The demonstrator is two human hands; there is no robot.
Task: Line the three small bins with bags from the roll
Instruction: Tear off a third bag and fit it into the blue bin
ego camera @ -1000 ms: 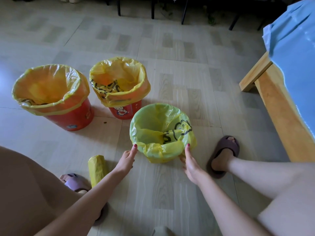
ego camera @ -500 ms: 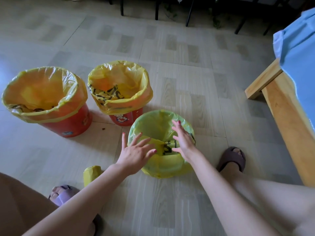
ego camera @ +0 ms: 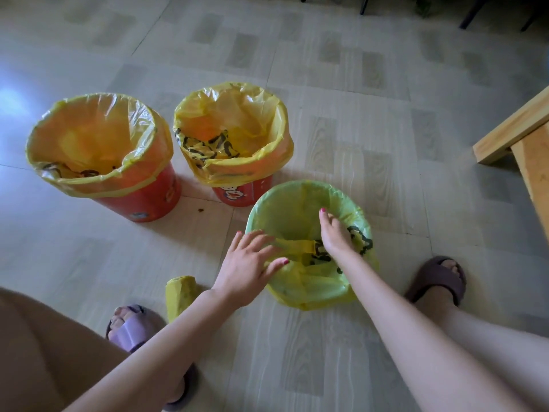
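Note:
Three small bins stand on the floor, each with a yellow bag folded over its rim. The left red bin [ego camera: 142,203] and the middle red bin [ego camera: 240,194] stand at the back. The near bin [ego camera: 309,289] is fully wrapped in its bag and looks green. My left hand [ego camera: 249,263] lies flat with spread fingers on this bin's near-left rim. My right hand [ego camera: 335,233] reaches inside it, fingers pressed against the bag. The yellow bag roll [ego camera: 179,295] lies on the floor under my left forearm.
A wooden bed frame [ego camera: 523,135] juts in at the right. My feet in slippers rest at the lower left [ego camera: 130,328] and at the right [ego camera: 436,278] of the near bin. Dark chair legs [ego camera: 469,13] stand along the far edge.
Both hands rose from the floor beside the near bin onto it: the left now rests on the rim, the right has gone inside. The view has shifted closer.

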